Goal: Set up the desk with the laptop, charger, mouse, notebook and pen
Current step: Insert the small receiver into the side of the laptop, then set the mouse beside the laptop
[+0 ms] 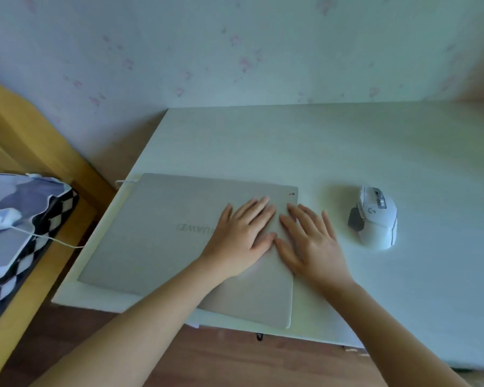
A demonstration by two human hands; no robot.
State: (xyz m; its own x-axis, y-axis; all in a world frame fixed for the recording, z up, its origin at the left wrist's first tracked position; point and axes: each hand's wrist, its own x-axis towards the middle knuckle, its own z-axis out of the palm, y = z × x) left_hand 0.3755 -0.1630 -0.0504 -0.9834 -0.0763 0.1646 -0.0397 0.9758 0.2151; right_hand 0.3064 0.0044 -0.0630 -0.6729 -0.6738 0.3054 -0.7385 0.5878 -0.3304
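Laptop | silver, lid closed | both hands flat on lid

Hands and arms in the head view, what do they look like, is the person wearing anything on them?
Both arms are bare as far as the picture shows them: no sleeves in view. The left hand and right hand wear no gloves, and no rings, watch or bracelet can be seen on the fingers or wrists. No markings or cables on them.

One laptop, one mouse and two hands, left and right, are showing on one worktop; one cable is trailing beside one pillow.
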